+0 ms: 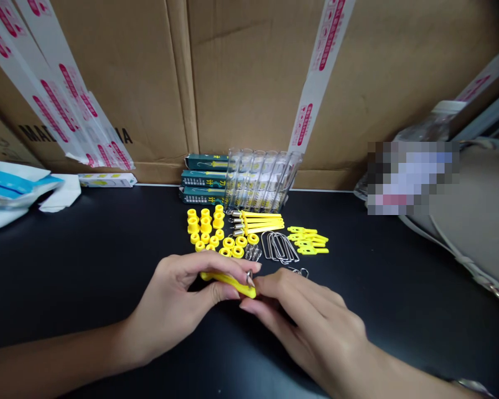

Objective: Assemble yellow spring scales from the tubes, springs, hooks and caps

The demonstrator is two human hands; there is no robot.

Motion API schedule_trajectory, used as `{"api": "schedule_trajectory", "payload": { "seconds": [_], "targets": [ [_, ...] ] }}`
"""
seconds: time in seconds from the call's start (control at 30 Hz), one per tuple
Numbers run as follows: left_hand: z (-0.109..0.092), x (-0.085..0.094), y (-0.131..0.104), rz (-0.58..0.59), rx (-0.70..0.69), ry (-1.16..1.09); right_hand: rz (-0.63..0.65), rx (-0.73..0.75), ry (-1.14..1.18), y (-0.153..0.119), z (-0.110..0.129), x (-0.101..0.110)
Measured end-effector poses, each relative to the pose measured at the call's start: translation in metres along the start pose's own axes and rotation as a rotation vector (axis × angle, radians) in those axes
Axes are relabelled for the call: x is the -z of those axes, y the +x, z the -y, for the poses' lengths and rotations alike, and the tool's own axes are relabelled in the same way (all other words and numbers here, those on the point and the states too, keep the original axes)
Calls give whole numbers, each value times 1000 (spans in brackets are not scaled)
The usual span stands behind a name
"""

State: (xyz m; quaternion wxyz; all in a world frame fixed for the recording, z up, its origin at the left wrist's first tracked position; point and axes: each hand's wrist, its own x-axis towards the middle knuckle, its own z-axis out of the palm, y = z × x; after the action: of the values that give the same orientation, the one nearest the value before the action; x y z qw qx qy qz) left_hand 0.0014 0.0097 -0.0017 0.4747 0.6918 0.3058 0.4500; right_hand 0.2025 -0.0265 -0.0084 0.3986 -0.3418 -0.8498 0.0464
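Note:
My left hand (183,299) is closed on a yellow plastic strip (228,281), pinched between thumb and fingers and tilted down to the right. A small shiny metal piece (250,277) sits at the strip's right end. There, the fingertips of my right hand (316,318) are drawn together; what they grip is hidden. Just beyond my hands lie yellow ring caps (241,241), yellow flanged caps (193,224), small coiled springs (253,252) and bent wire hooks (279,247). Yellow strips with metal springs (258,223) and flat yellow tabs (310,241) lie behind.
Several clear tubes (261,177) stand before green boxes (203,195) at the back. Cardboard (241,83) rises behind the black table (87,266). At the left is a blue-and-white packet (20,188); at the right, a plastic bottle (428,124) and a grey bag (474,210).

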Motion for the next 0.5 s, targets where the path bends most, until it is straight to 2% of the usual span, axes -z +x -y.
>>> {"api": "schedule_trajectory", "payload": {
  "seconds": [0.3, 0.5],
  "targets": [
    [-1, 1, 2, 8, 37, 6, 2, -21, 18, -3, -1, -3],
    [-1, 3, 0, 12, 1, 15, -4, -29, 46, -1, -1, -5]
  ]
}}
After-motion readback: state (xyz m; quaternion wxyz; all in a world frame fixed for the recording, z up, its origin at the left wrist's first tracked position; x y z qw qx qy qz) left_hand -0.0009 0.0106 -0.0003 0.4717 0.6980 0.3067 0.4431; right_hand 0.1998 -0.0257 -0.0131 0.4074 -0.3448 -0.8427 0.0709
